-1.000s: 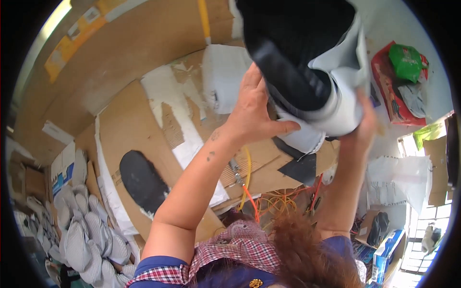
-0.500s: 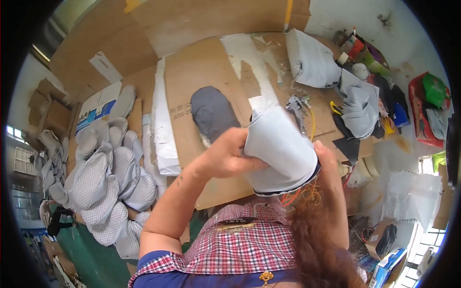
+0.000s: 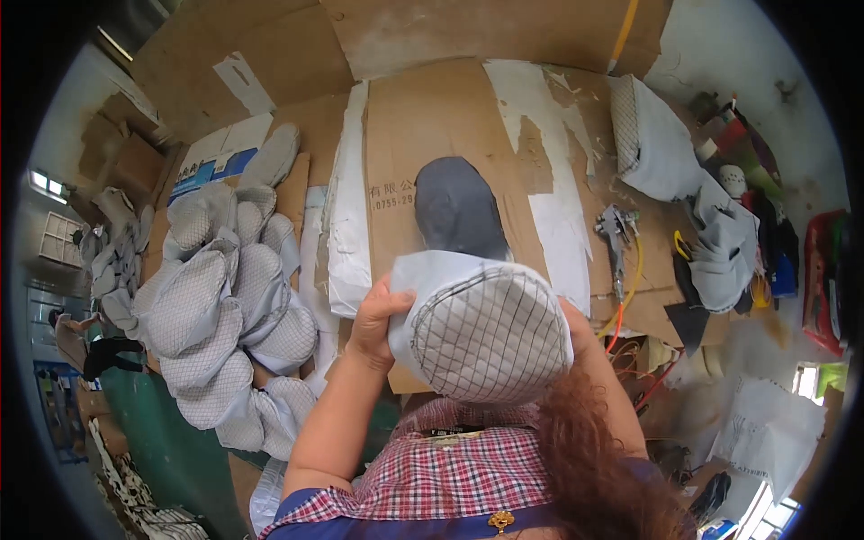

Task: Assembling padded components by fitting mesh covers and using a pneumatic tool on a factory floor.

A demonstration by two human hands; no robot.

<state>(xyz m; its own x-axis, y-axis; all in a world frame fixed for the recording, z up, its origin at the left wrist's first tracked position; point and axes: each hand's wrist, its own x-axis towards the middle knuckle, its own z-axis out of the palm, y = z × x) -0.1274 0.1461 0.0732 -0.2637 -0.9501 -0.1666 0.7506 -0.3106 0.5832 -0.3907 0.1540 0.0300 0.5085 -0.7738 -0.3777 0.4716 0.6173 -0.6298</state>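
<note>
Above a brown cardboard sheet (image 3: 423,108), between 2 bare hands: 1 pale grey fabric pouch with a rounded, black-gridded quilted face (image 3: 490,337). Left hand (image 3: 371,326) clamps its left edge, thumb on the near side. Right hand (image 3: 580,331) sits at its right edge; fingers hidden, closure cannot be told. Beyond lies 1 dark grey, rounded oblong piece (image 3: 457,207), near end out of sight. Handling, as I judge it: support both edges evenly, avoid creasing the quilting.

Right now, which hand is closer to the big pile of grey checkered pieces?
Left. The left hand is just right of the pile; the right hand is farther, across the held piece.
</note>
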